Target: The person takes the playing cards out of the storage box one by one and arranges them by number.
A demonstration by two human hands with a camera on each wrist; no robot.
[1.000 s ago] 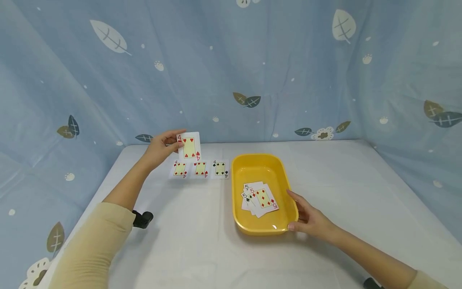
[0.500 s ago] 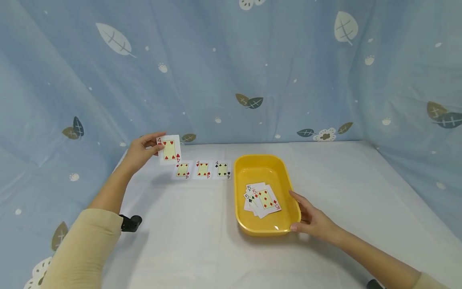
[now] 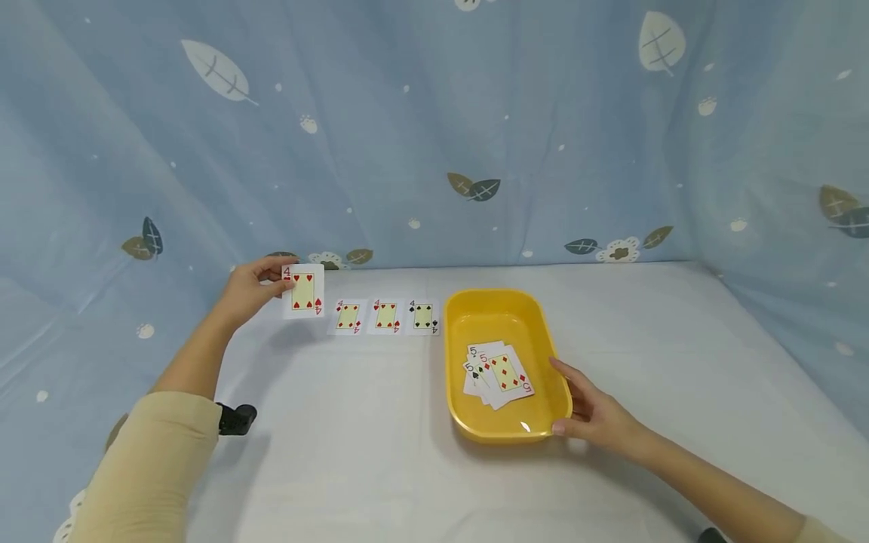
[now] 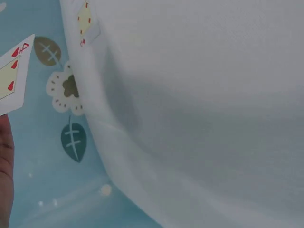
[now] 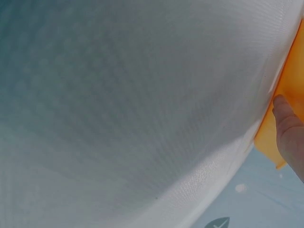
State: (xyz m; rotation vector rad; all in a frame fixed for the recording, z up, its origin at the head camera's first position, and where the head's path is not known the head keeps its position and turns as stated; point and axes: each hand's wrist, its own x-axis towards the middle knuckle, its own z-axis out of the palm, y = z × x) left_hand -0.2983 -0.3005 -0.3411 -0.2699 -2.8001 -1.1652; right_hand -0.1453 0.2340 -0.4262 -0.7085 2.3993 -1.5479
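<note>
My left hand [image 3: 254,285] pinches a four of hearts [image 3: 302,290] by its left edge, holding it face up just above the table, left of a row of three fours [image 3: 385,316]. The same card [image 4: 12,75] shows at the left edge of the left wrist view. A yellow tray [image 3: 475,311] stands right of the row with several fives [image 3: 498,372] lying in it. My right hand [image 3: 594,411] rests against the tray's near right corner, thumb on the rim; its thumb [image 5: 283,114] touches the yellow wall [image 5: 289,90] in the right wrist view.
A white cloth covers the table [image 3: 380,467]. A blue leaf-patterned curtain [image 3: 434,128] closes it in behind and on both sides. A black wrist-camera strap [image 3: 235,418] shows on my left forearm. One card [image 4: 85,19] of the row appears in the left wrist view.
My left hand has carried the four of hearts leftward and lower, from over the row to its left end. The right hand has stayed on the tray.
</note>
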